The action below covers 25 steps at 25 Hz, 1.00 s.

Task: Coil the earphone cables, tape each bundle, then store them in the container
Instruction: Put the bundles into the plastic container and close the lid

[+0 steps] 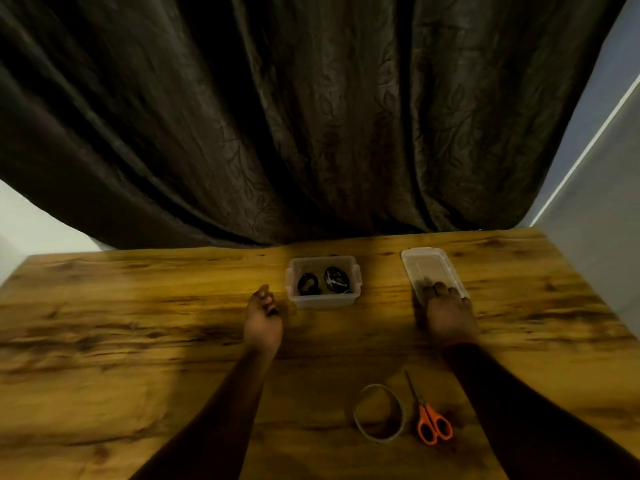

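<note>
On the wood-grain table, a clear plastic container stands open at about twelve o'clock from the person, just in front of the dark curtain that hangs behind the table's far edge. Two coiled black earphone bundles lie inside it side by side: the left bundle and the right bundle, the right one showing a pale streak across it that may be tape, though the blur makes that unsure. The left hand hovers at about nine o'clock from the container, just beside its near left corner without touching it; its fingers are curled loosely inward and appear to hold nothing, though a small dark shape at the fingertips is too blurred to identify. The right hand reaches to about two o'clock, fingers extended and laid over the near end of the clear lid, which lies flat on the table well apart from the container at its three o'clock; whether the thumb hooks under the lid's edge cannot be told. Near the person, at about five o'clock from the container, a thin roll of tape lies flat, and just beside it at its three o'clock lie closed orange-handled scissors, blades pointing away.
</note>
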Tool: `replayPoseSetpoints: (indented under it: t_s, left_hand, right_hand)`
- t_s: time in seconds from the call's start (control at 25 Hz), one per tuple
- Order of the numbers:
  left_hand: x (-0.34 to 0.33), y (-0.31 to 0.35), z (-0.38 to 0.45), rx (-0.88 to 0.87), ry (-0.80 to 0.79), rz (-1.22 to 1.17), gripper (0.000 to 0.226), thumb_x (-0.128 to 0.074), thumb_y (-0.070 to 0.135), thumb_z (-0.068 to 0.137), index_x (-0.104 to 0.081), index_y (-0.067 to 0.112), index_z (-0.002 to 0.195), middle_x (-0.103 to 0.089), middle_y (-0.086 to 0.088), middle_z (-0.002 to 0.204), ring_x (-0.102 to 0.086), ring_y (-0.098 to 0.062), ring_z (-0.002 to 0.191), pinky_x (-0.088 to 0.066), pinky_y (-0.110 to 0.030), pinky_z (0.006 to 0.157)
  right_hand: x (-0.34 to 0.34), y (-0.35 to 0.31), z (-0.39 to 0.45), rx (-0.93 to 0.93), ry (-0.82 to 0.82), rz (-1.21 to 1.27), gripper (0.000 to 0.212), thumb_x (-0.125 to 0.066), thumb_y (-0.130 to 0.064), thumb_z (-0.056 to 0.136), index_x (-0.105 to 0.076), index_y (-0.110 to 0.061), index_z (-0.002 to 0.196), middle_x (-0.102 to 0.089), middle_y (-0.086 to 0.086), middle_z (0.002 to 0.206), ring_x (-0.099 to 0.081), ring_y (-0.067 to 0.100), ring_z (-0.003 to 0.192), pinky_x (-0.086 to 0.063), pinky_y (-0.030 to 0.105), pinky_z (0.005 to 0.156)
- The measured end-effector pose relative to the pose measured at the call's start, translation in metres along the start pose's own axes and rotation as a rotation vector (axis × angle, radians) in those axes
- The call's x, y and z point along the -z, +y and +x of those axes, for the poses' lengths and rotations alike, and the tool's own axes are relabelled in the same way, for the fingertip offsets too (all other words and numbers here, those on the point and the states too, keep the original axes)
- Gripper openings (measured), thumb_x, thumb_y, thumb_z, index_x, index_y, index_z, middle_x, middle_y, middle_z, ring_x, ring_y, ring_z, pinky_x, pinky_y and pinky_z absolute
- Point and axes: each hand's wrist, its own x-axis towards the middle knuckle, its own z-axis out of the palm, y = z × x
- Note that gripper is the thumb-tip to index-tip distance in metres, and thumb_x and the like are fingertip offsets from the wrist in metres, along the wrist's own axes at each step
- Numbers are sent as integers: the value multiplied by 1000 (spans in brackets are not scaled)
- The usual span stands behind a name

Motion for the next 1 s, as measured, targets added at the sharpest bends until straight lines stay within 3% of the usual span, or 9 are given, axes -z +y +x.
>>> replayPoseSetpoints:
  t_s: [0.16,0.28,0.36,0.44,0.6,0.72,0.8,1.0]
  left_hand:
    - [-1,8,-2,43,-50,-41,28,-32,10,104,-53,13,85,-57,5,62,-53,-2,52,-43,-11,52]
    - [-6,21,-12,14,-61,177,17,-41,4,100,-56,12,102,-58,4,85,-54,-7,77,-47,-12,64]
    - [-7,24,-18,-132,-122,435,34,-48,-2,95,-51,12,127,-56,4,112,-52,-9,102,-46,-14,80]
    - [-10,32,-19,-276,-126,563,41,-50,13,99,-46,20,139,-50,6,131,-49,-9,118,-43,-22,96]
    - [-16,51,-10,-413,-93,605,44,-44,31,102,-41,22,145,-44,1,146,-42,-14,132,-35,-30,108]
    - [-17,60,-3,-414,-132,530,44,-45,35,102,-43,25,145,-48,2,145,-44,-15,134,-37,-34,110]
    - [-16,61,-2,-404,-170,485,38,-49,34,101,-52,28,138,-59,6,135,-55,-14,124,-46,-34,103]
    - [-26,56,-15,-358,-86,714,31,-57,27,96,-61,21,126,-69,-2,114,-64,-21,100,-47,-26,77]
  right_hand:
    - [23,-24,-4,41,272,236,31,-54,-29,91,-55,-15,119,-58,9,120,-54,29,110,-41,47,96]
    - [43,-47,-4,136,391,630,15,-49,-17,89,-58,-12,100,-58,7,106,-58,27,99,-48,43,91]
    - [56,-63,-6,217,363,846,10,-51,-11,93,-59,-10,100,-57,5,106,-59,24,96,-51,37,83]
    - [70,-78,-11,274,298,968,5,-55,-12,97,-57,-13,101,-57,1,102,-59,19,92,-51,31,75]
    - [94,-103,-17,356,178,1133,9,-54,-15,99,-50,-22,95,-56,-8,93,-56,1,85,-45,20,66]
    - [104,-113,-14,400,8,1412,15,-53,-7,99,-50,-20,90,-61,-5,89,-61,-3,81,-50,24,70]
    - [103,-119,-5,291,-64,1562,18,-51,-3,98,-52,-18,88,-63,2,89,-65,11,82,-54,28,71]
    - [89,-134,19,-224,204,1581,13,-57,-17,95,-51,-25,87,-65,2,80,-62,18,72,-52,40,70]
